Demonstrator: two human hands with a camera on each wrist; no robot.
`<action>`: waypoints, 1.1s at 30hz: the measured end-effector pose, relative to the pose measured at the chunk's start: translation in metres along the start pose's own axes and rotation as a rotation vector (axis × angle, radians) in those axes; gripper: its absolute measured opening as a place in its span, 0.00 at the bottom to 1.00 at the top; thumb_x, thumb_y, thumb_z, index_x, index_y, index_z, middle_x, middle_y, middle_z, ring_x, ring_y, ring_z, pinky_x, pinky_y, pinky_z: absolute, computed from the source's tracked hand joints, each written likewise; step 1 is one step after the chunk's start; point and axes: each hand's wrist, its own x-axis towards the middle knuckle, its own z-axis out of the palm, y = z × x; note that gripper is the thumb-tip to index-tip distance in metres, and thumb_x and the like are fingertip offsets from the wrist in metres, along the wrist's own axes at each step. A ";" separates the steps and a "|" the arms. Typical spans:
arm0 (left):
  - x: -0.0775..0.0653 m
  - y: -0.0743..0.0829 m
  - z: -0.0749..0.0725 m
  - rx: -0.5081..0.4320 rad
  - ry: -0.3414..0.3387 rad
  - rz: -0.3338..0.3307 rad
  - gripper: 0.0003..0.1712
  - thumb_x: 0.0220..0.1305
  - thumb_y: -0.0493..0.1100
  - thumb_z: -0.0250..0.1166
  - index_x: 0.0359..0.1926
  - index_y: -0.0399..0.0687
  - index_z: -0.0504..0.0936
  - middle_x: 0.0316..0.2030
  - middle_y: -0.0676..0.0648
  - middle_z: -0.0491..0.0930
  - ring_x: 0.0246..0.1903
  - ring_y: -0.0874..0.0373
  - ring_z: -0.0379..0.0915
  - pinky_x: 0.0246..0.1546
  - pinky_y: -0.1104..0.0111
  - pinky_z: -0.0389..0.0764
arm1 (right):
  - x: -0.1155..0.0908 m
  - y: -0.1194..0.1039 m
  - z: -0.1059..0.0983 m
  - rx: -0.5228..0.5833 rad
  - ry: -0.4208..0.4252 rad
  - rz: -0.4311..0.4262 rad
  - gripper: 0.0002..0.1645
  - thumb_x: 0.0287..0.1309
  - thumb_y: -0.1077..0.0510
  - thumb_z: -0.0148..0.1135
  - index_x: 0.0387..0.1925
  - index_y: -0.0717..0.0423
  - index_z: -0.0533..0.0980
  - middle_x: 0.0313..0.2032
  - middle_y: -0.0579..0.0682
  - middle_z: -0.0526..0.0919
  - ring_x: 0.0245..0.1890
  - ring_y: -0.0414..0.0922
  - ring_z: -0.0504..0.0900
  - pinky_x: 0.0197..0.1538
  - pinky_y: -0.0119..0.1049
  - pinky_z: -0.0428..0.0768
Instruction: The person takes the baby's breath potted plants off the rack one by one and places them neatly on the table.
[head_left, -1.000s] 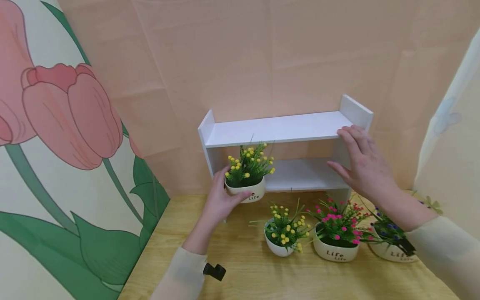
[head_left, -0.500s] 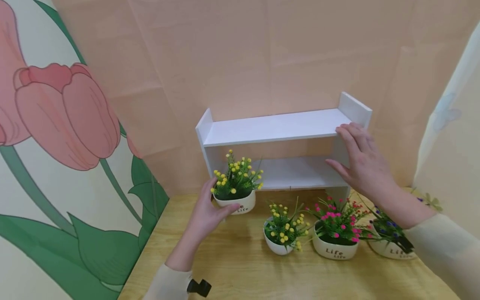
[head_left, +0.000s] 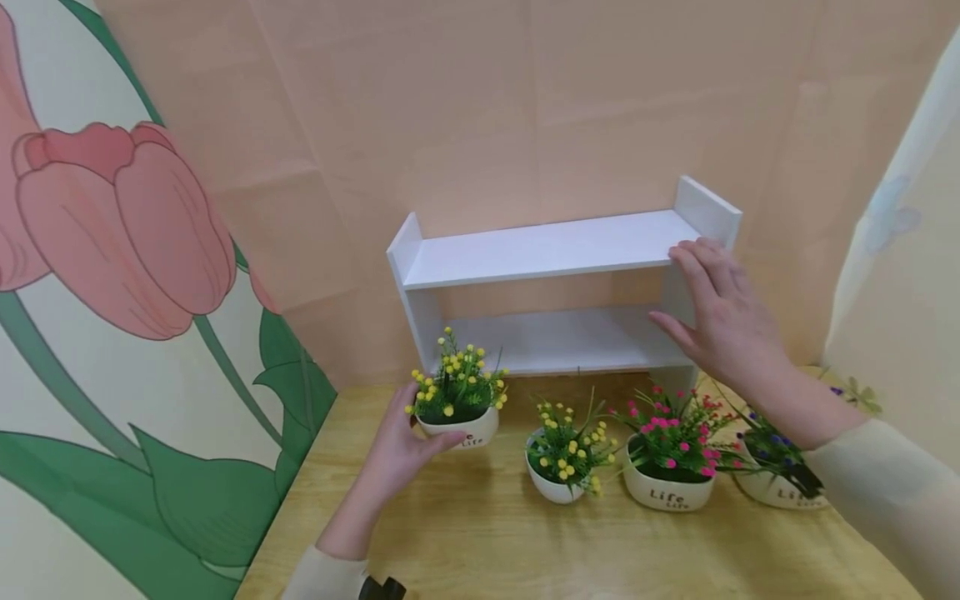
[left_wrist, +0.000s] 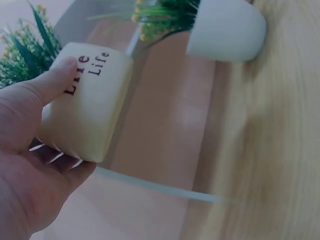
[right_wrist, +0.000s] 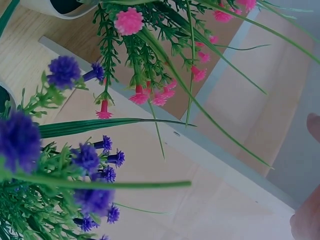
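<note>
My left hand (head_left: pixel 401 446) grips a cream flowerpot (head_left: pixel 468 429) of yellow artificial flowers, thumb across the front and fingers round its left side. In the left wrist view the pot (left_wrist: pixel 92 115) shows its "Life" lettering under the thumb, held off the tabletop. On the right, my right hand (head_left: pixel 723 317) rests its straight fingertips at the front edge of the upper board of a white two-tier shelf (head_left: pixel 547 250), near its right side panel. Only bits of that hand's fingers (right_wrist: pixel 307 215) enter the right wrist view.
On the wooden table (head_left: pixel 480 542) stand a small white pot (head_left: pixel 555 483) with yellow flowers, a pot (head_left: pixel 667 487) with pink flowers and a pot (head_left: pixel 776 487) with purple-blue flowers, partly behind my right forearm. A peach cloth (head_left: pixel 480 108) hangs behind the shelf.
My left hand has carried the yellow-flowered pot down and left, from in front of the lower shelf toward the tabletop. The right hand stays at the shelf's edge.
</note>
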 end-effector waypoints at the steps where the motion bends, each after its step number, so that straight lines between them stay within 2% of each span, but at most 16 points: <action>1: -0.001 -0.002 0.000 0.001 -0.004 -0.010 0.51 0.55 0.45 0.89 0.76 0.58 0.72 0.70 0.48 0.71 0.71 0.48 0.71 0.74 0.45 0.74 | 0.000 0.000 0.000 0.002 0.000 0.001 0.59 0.78 0.20 0.43 0.81 0.66 0.62 0.76 0.71 0.65 0.80 0.70 0.58 0.87 0.55 0.51; 11: -0.012 -0.031 0.005 0.002 -0.030 -0.074 0.51 0.55 0.47 0.89 0.76 0.51 0.72 0.69 0.44 0.73 0.70 0.44 0.74 0.71 0.44 0.77 | 0.000 -0.002 -0.001 0.001 0.002 0.016 0.59 0.77 0.19 0.43 0.80 0.66 0.62 0.76 0.71 0.65 0.80 0.70 0.58 0.87 0.55 0.52; 19: -0.019 -0.052 0.012 0.028 -0.058 -0.140 0.57 0.54 0.50 0.89 0.79 0.44 0.69 0.72 0.41 0.73 0.71 0.40 0.73 0.74 0.40 0.73 | -0.002 -0.004 0.000 -0.006 0.008 0.009 0.58 0.78 0.20 0.43 0.80 0.66 0.63 0.76 0.70 0.65 0.79 0.70 0.59 0.87 0.54 0.52; 25: -0.023 -0.060 0.016 0.043 -0.094 -0.138 0.58 0.54 0.49 0.89 0.81 0.47 0.68 0.73 0.41 0.72 0.72 0.40 0.73 0.74 0.40 0.72 | -0.002 -0.003 0.001 -0.005 0.009 0.011 0.58 0.78 0.20 0.44 0.80 0.66 0.62 0.76 0.70 0.65 0.80 0.69 0.59 0.87 0.54 0.52; 29: -0.025 -0.065 0.019 0.068 -0.105 -0.123 0.58 0.54 0.48 0.88 0.80 0.44 0.67 0.72 0.38 0.72 0.72 0.37 0.72 0.74 0.39 0.71 | -0.002 -0.002 0.002 -0.001 0.010 0.006 0.58 0.78 0.21 0.44 0.81 0.66 0.62 0.75 0.71 0.65 0.80 0.70 0.59 0.87 0.54 0.52; 33: -0.026 -0.070 0.022 0.076 -0.118 -0.136 0.58 0.54 0.48 0.88 0.80 0.41 0.67 0.71 0.38 0.73 0.71 0.37 0.72 0.74 0.38 0.70 | -0.002 -0.002 0.002 0.001 0.011 0.005 0.58 0.78 0.21 0.44 0.80 0.67 0.62 0.75 0.71 0.65 0.80 0.70 0.59 0.87 0.54 0.51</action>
